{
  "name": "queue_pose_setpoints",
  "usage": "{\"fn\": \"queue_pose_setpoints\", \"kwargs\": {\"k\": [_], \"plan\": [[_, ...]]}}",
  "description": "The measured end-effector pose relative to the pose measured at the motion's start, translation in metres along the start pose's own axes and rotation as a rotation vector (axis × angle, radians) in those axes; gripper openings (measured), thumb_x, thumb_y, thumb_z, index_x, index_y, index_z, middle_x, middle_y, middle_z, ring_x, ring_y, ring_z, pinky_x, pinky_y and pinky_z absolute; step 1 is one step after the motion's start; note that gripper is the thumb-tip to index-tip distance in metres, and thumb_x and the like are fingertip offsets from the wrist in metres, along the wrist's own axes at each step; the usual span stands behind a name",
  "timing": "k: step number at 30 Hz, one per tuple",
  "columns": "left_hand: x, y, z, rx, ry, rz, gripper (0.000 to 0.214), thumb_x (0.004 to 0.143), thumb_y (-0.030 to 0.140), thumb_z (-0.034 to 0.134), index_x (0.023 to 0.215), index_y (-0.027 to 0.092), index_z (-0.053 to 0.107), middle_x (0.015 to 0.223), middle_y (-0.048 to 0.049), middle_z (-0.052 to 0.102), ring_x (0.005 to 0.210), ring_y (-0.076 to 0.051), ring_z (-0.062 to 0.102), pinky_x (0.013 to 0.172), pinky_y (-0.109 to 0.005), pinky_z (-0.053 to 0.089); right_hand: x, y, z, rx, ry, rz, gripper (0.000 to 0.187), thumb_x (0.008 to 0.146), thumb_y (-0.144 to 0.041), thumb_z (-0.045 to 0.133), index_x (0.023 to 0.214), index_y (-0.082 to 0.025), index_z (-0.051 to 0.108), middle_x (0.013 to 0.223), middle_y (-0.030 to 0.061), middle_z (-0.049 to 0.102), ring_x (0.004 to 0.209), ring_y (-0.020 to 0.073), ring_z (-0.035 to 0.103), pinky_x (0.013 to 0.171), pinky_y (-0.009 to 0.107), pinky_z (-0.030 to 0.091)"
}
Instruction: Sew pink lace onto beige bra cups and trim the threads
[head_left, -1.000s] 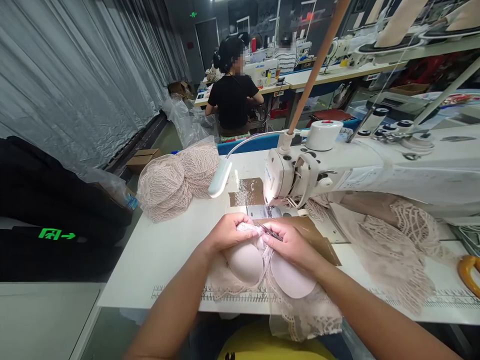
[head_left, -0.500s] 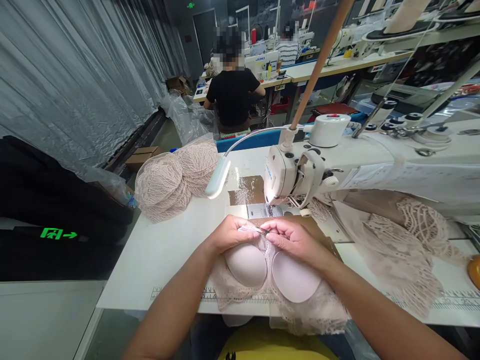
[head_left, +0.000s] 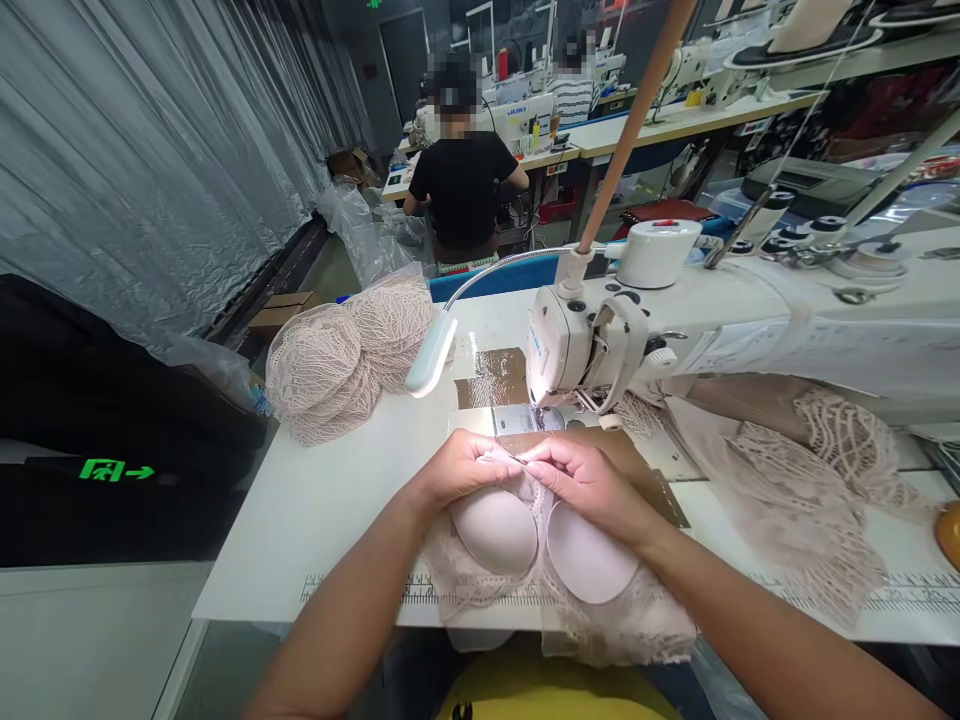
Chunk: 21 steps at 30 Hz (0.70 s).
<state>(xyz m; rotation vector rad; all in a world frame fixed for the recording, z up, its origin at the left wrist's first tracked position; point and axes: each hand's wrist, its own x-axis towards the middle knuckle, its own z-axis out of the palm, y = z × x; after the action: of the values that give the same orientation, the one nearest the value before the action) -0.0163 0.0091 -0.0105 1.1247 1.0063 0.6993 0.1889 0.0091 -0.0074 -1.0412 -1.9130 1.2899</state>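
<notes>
A pale pink lace bra point(head_left: 495, 530) with two moulded cups lies at the table's front, its lower lace hanging over the edge. My left hand point(head_left: 461, 467) pinches the bra's upper middle fabric between thumb and fingers. Against it, my right hand point(head_left: 574, 475) is closed on a small pointed metal tool point(head_left: 517, 459); only the dark tip shows, the rest hidden by the fingers. Both hands' fingertips nearly meet above the gap between the cups. Just beyond them stands the needle area of a white sewing machine point(head_left: 551, 350).
Stacked lace pieces point(head_left: 322, 365) rest at the table's left. More lace fabric point(head_left: 795, 500) lies right, under the machine arm. A lamp point(head_left: 433, 355) hangs on a bent neck, left of the machine head. A printed ruler point(head_left: 315, 588) runs along the front edge. A person point(head_left: 461, 190) sits ahead.
My right hand has shifted slightly left and its fingers have closed further over the metal tool, so less of it shows. The left hand keeps its pinch on the bra.
</notes>
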Motion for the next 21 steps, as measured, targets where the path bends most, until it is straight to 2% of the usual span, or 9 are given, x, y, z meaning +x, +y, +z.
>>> {"fn": "queue_pose_setpoints", "kwargs": {"k": [7,12,17,21], "plan": [[-0.005,0.0055,0.0015,0.01,-0.127,0.032,0.034,0.076,0.041,0.069,0.085,0.008,0.073,0.086,-0.0139,0.072,0.077,-0.022,0.066,0.068,-0.029,0.05,0.0031,0.0075,-0.0047,0.048,-0.054,-0.002,0.023,0.087,-0.037,0.054,0.093,-0.02,0.067,0.092,0.0046,0.068,0.085,0.0194,0.061,0.075,0.031,0.046],[-0.0024,0.0011,-0.0009,0.047,-0.069,0.038,0.029,0.073,0.038,0.073,0.081,0.011,0.073,0.078,-0.0092,0.072,0.068,-0.018,0.064,0.061,-0.024,0.047,0.0034,0.0058,-0.0021,0.024,-0.053,-0.012,0.022,0.087,-0.034,0.053,0.096,-0.02,0.067,0.092,0.0043,0.067,0.085,0.0192,0.061,0.076,0.031,0.047],[-0.0027,0.0036,0.0014,0.027,-0.112,0.05,0.028,0.074,0.038,0.072,0.08,0.011,0.074,0.078,-0.0095,0.073,0.071,-0.019,0.065,0.063,-0.025,0.048,0.0017,0.0027,-0.0006,-0.005,-0.008,0.015,0.023,0.087,-0.037,0.052,0.088,-0.019,0.067,0.086,0.0047,0.066,0.081,0.0192,0.06,0.072,0.031,0.046],[-0.0038,0.0052,0.0027,0.01,-0.103,0.043,0.028,0.074,0.038,0.072,0.08,0.01,0.074,0.077,-0.0093,0.073,0.068,-0.018,0.065,0.061,-0.024,0.047,0.0017,0.0047,-0.004,0.034,-0.037,0.025,0.023,0.088,-0.037,0.052,0.088,-0.019,0.066,0.087,0.0043,0.067,0.082,0.0189,0.061,0.072,0.031,0.046]]}}
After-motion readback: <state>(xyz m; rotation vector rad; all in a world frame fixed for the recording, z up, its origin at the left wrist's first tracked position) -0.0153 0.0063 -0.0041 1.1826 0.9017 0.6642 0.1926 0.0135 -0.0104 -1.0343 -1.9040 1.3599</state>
